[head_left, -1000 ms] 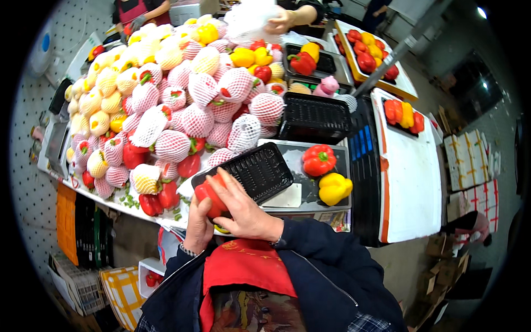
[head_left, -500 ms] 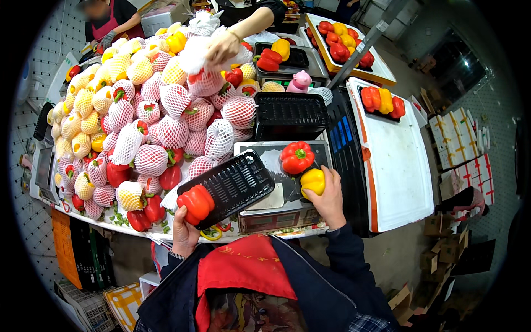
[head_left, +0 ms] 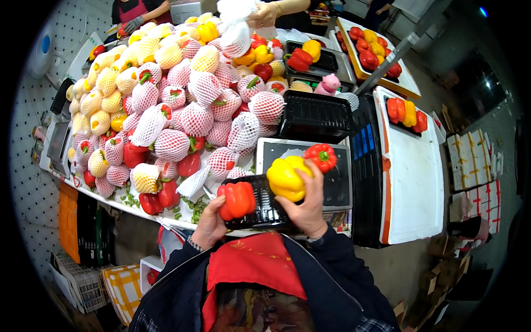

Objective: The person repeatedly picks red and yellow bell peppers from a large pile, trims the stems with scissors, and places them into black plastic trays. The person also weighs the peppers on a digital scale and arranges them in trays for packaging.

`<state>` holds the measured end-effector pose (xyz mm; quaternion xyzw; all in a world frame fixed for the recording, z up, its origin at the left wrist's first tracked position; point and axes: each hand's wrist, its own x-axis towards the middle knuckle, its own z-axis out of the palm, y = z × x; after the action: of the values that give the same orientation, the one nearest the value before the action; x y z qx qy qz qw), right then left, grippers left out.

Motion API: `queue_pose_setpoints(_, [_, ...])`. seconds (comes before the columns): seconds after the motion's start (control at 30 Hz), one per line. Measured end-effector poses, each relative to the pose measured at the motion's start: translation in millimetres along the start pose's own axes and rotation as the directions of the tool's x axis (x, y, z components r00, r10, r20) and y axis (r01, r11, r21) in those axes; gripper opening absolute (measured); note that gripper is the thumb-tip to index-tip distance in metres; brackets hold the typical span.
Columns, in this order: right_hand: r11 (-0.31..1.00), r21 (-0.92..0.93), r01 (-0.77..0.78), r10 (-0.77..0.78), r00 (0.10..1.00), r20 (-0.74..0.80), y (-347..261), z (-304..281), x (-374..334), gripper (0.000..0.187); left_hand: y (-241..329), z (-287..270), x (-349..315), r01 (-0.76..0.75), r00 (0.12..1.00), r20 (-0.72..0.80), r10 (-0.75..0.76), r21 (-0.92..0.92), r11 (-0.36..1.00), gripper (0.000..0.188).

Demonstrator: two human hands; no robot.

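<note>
From the view's centre, an orange-red pepper (head_left: 237, 200) shows at seven o'clock, a bright yellow pepper (head_left: 285, 180) at four, a black tray (head_left: 267, 209) at six, a green-stemmed red pepper (head_left: 322, 157) at three; pink-and-white netting (head_left: 170, 145) and pale yellow netting (head_left: 111, 102) form lattices toward ten.

Red pepper (head_left: 237, 200) and yellow pepper (head_left: 285, 178) are held over a black tray (head_left: 266, 206).

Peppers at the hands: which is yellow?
The yellow pepper is in the right hand; the left hand holds a red pepper, and another red pepper sits just beyond.
</note>
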<state>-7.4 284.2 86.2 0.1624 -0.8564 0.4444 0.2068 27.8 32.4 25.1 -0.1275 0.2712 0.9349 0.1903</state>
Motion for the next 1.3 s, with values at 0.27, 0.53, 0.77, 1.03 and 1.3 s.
queue_pose_setpoints(0.27, [0.988, 0.150, 0.026, -0.050, 0.987, 0.155, 9, 17, -37, 0.067, -8, -35, 12, -0.044, 0.999, 0.015, 0.043, 0.086, 0.995, 0.063])
queue_pose_setpoints(0.53, [0.953, 0.127, -0.276, 0.241, 0.941, 0.237, 9, 29, -29, 0.069, -12, -48, 19, 0.033, 0.994, 0.105, -0.036, 0.033, 0.999, 0.073])
queue_pose_setpoints(0.77, [0.964, 0.092, -0.249, 0.228, 0.955, 0.189, 18, 43, -14, 0.067, -11, -42, 24, -0.019, 0.995, 0.100, 0.004, 0.149, 0.989, 0.082])
queue_pose_setpoints(1.03, [0.976, 0.011, -0.217, 0.208, 0.948, 0.241, 10, 38, -20, 0.075, -23, -47, 29, -0.030, 0.999, -0.032, 0.032, 0.052, 0.998, 0.073])
queue_pose_setpoints(1.3, [0.951, -0.309, 0.014, -0.001, 0.999, 0.041, 45, -6, 24, 0.057, -25, -56, 33, -0.005, 0.998, -0.057, 0.001, -0.083, 0.997, 0.067])
